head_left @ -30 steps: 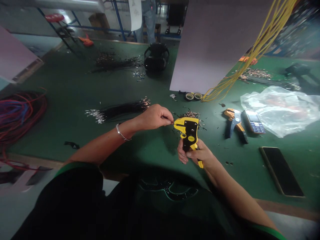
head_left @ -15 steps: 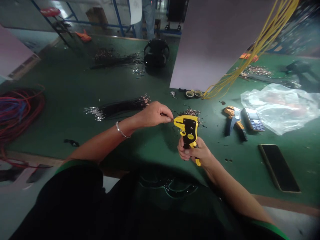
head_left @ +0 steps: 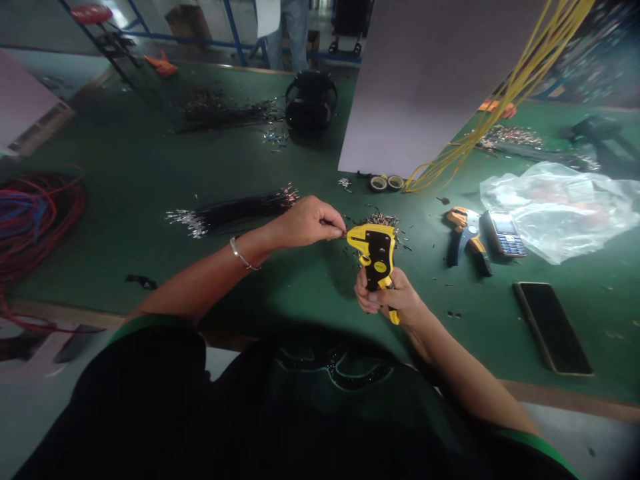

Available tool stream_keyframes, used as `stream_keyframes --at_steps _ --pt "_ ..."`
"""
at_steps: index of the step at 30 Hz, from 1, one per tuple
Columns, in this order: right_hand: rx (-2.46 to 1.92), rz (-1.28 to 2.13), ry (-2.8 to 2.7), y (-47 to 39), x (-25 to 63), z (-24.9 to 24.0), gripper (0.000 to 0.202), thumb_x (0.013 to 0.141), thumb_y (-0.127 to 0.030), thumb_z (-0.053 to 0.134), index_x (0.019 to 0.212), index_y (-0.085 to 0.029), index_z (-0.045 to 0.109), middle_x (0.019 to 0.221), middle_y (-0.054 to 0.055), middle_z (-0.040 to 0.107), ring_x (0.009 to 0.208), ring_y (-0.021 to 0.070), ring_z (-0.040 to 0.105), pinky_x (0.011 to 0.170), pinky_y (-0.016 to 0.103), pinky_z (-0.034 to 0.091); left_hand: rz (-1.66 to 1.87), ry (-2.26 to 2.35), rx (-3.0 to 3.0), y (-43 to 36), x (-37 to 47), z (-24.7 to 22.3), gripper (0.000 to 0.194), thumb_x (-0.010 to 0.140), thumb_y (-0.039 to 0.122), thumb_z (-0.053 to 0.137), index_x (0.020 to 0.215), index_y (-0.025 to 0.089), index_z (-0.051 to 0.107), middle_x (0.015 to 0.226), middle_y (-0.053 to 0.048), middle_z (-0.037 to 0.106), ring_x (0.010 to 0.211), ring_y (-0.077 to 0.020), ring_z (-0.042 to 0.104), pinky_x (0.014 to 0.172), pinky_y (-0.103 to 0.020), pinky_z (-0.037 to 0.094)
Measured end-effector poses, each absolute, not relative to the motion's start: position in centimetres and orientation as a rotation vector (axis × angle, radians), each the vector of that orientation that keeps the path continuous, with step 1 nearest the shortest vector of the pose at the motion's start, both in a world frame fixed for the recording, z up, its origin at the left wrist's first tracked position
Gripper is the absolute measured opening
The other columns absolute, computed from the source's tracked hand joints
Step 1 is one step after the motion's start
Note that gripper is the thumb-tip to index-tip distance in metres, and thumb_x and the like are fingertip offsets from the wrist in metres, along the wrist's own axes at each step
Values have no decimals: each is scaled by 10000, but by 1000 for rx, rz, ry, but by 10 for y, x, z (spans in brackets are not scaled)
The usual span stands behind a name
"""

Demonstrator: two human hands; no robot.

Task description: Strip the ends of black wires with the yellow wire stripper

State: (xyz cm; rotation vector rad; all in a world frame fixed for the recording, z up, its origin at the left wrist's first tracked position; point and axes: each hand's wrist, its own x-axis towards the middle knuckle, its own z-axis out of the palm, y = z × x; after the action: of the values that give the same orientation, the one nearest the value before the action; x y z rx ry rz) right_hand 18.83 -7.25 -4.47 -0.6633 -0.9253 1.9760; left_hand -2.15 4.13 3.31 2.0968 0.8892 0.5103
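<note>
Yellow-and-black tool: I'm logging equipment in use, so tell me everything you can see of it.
The yellow-and-black tool has a yellow head, a black side plate with small shiny fasteners, a round yellow emblem and a partly yellow handle; whether metal or plastic, I can't tell. The right hand grips its handle over the green table, nose pointing toward the left hand. Whether the left hand touches the nose is unclear.

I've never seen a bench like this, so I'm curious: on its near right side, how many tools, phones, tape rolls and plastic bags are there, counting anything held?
Yellow tool, in the right hand, and blue-orange tool: 2 tools
Keypad phone and black phone: 2 phones
Tape rolls: 2
Plastic bag: 1
Total: 7
</note>
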Motion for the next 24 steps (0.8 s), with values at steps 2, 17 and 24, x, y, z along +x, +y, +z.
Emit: stream_keyframes --at_steps 2,17,24 --pt "-660 1972 -927 -72 188 -45 196 646 -125 715 800 -142 596 655 -13 547 445 76 441 404 230 332 511 894 2097 42 -22 32 163 723 179 597 784 150 746 683 -20 703 617 -100 586 580 -210 423" --pt "-558 1881 -1008 -57 187 -47 289 629 -196 723 884 -157 593 723 12 542 620 155 519 588 338 424 717 1051 2462 23 -24 28 218 836 196 516 781 180 726 708 -32 666 651 -120 580 627 -250 424" --pt "-679 1756 -1027 -57 189 -55 385 599 -221 741 950 -170 590 753 22 586 674 196 558 661 389 459 795 1254 2711 3 -12 23 282 836 160 451 651 178 664 622 -32 612 603 -131 524 547 -265 350"
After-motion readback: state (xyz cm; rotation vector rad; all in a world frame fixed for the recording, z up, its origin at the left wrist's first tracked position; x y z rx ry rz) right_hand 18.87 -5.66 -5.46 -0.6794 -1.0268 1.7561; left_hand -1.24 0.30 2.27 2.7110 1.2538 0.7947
